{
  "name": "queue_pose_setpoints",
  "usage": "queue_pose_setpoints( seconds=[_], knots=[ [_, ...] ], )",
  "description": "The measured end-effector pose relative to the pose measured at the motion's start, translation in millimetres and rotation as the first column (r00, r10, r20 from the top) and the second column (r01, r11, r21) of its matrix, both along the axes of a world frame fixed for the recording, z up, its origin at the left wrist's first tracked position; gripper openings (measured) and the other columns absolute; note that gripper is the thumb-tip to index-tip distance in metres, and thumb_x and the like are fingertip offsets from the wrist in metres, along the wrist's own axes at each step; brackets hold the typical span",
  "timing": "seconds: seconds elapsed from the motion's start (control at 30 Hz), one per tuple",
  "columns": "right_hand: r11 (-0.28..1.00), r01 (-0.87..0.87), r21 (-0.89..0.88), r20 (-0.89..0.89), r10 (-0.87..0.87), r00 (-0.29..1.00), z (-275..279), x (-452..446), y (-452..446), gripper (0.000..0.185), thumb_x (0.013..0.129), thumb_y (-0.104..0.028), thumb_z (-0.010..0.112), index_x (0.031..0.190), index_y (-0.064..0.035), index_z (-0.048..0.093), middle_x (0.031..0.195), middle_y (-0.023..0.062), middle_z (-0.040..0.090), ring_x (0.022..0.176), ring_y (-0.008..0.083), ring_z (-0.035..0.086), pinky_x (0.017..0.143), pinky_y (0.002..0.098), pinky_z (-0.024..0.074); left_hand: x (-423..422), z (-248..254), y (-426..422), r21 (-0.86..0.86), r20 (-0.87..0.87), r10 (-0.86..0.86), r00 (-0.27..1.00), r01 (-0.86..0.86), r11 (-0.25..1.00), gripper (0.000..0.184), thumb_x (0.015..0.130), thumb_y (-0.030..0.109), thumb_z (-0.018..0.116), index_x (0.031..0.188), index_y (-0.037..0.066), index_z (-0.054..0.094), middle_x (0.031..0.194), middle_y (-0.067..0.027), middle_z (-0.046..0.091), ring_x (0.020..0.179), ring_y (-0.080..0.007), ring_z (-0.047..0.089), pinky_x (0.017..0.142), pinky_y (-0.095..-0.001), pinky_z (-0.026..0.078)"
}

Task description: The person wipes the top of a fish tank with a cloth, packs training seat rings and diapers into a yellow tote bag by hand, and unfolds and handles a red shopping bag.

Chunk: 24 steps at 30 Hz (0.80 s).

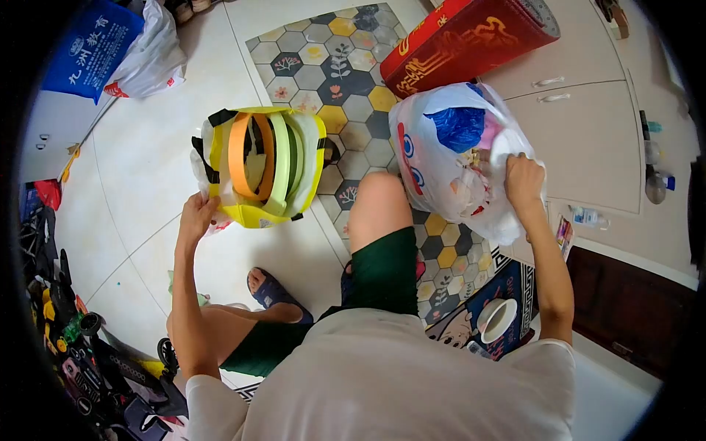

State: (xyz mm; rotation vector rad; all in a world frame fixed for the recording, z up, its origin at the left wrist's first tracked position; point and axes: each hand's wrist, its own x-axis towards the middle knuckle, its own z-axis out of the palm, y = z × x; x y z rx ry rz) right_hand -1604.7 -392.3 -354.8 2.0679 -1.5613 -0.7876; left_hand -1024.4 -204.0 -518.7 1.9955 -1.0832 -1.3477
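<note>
Left of centre, the left hand (198,215) pinches the lower-left edge of an open yellow-rimmed bag (252,217) with black straps, holding orange bands (237,158) and pale green bands (282,163); right of centre, a translucent white plastic bag (409,140) bulges with a crumpled blue bundle (457,126); the right hand's (524,180) curled fingers clutch its bunched white edge

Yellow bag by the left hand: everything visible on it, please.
The yellow bag has a bright yellow rim, a whitish lining and black straps; it looks like thin, flexible synthetic sheet. It is open, mouth up, with a wide orange band and a pale green band inside, both curved, plus darker green behind. It sits on the white tiled floor, its right side overlapping the patterned mat in view. The left hand grips its near-left edge. Underside hidden.
</note>
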Motion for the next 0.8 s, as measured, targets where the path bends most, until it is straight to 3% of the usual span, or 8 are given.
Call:
queue_pose_setpoints(
  seconds=[0.07, 0.2, 0.33, 0.47, 0.53, 0.57, 0.7, 0.8],
  knots=[
    [0.995, -0.103, -0.018, -0.097, 0.101, 0.99, 13, -7, -1, 0.013, 0.082, -0.013, 0.052, 0.079, -0.008, 0.064, 0.082, 0.0097, 0.065, 0.078, 0.0271, 0.066, 0.064, 0.0405, 0.0506, -7, 10, 3, -0.001, 0.004, 0.021, 1.0, -0.021, 1.0, 0.029, 0.087, 0.021, 0.051, 0.095, -0.005, 0.061, 0.075, -0.0072, 0.065, 0.06, -0.0131, 0.058, 0.054, -0.0279, 0.049],
    [0.987, 0.06, 0.147, -0.103, -0.045, 0.994, 73, 3, 0, 0.009, 0.075, -0.012, 0.058, 0.077, -0.0098, 0.066, 0.078, 0.0103, 0.065, 0.081, 0.0265, 0.065, 0.068, 0.0405, 0.0485, -8, 9, 9, -0.01, -0.044, 0.0, 0.999, 0.0, 1.0, 0.028, 0.087, 0.02, 0.051, 0.095, -0.005, 0.061, 0.074, -0.0069, 0.065, 0.059, -0.0121, 0.058, 0.054, -0.0273, 0.048],
    [0.97, -0.154, 0.19, 0.332, 0.084, 0.94, 75, -3, -36, 0.025, 0.06, -0.002, 0.059, 0.082, -0.0071, 0.069, 0.084, 0.0136, 0.065, 0.086, 0.0333, 0.061, 0.076, 0.0411, 0.0485, -5, 9, 10, 0.042, -0.071, -0.033, 0.997, 0.036, 0.998, 0.024, 0.09, 0.018, 0.052, 0.099, -0.002, 0.061, 0.079, -0.0045, 0.065, 0.061, -0.01, 0.058, 0.051, -0.0243, 0.045],
    [0.957, -0.278, 0.089, 0.607, 0.169, 0.777, 9, -8, -90, 0.036, 0.06, 0.004, 0.056, 0.094, -0.0052, 0.066, 0.1, 0.0142, 0.062, 0.095, 0.0357, 0.058, 0.085, 0.0428, 0.0458, -12, 12, 8, 0.038, -0.135, 0.021, 0.991, -0.016, 0.999, 0.024, 0.09, 0.019, 0.052, 0.096, -0.002, 0.061, 0.076, -0.0037, 0.063, 0.06, -0.01, 0.056, 0.053, -0.0249, 0.045],
    [0.954, -0.292, 0.069, 0.665, 0.175, 0.726, -39, -15, -87, 0.045, 0.067, 0.002, 0.057, 0.112, -0.0062, 0.06, 0.118, 0.0188, 0.056, 0.103, 0.0366, 0.056, 0.09, 0.0423, 0.0441, -10, 7, 8, 0.022, -0.132, 0.008, 0.991, -0.005, 1.0, 0.025, 0.088, 0.019, 0.051, 0.094, -0.003, 0.06, 0.075, -0.0045, 0.063, 0.059, -0.0103, 0.056, 0.054, -0.0258, 0.046],
    [0.934, -0.353, -0.05, 0.718, 0.279, 0.638, -72, -24, -73, 0.06, 0.068, 0.005, 0.057, 0.126, -0.0063, 0.049, 0.131, 0.0232, 0.045, 0.108, 0.0403, 0.053, 0.094, 0.0427, 0.0428, -11, 7, 9, 0.021, -0.108, 0.003, 0.994, -0.001, 1.0, 0.025, 0.088, 0.019, 0.052, 0.094, -0.003, 0.06, 0.074, -0.0042, 0.062, 0.06, -0.01, 0.055, 0.055, -0.0258, 0.046],
    [0.934, -0.306, 0.183, 0.707, 0.091, 0.701, -104, -22, -38, 0.066, 0.067, 0.009, 0.056, 0.131, -0.0058, 0.044, 0.133, 0.026, 0.041, 0.106, 0.0424, 0.054, 0.092, 0.0426, 0.0452, -15, 12, 8, -0.028, -0.089, 0.013, 0.996, -0.016, 0.999, 0.024, 0.088, 0.019, 0.052, 0.093, -0.003, 0.06, 0.073, -0.0027, 0.061, 0.062, -0.0092, 0.054, 0.056, -0.0253, 0.045],
    [0.849, -0.33, 0.412, 0.555, 0.053, 0.83, -93, -7, -49, 0.054, 0.066, 0.01, 0.056, 0.119, -0.0008, 0.053, 0.127, 0.0268, 0.045, 0.1, 0.0411, 0.057, 0.087, 0.0428, 0.0476, -24, 22, 6, -0.023, -0.111, 0.052, 0.993, -0.055, 0.998, 0.023, 0.088, 0.02, 0.052, 0.093, -0.002, 0.06, 0.073, -0.0016, 0.06, 0.063, -0.009, 0.053, 0.057, -0.0248, 0.044]
  ],
)
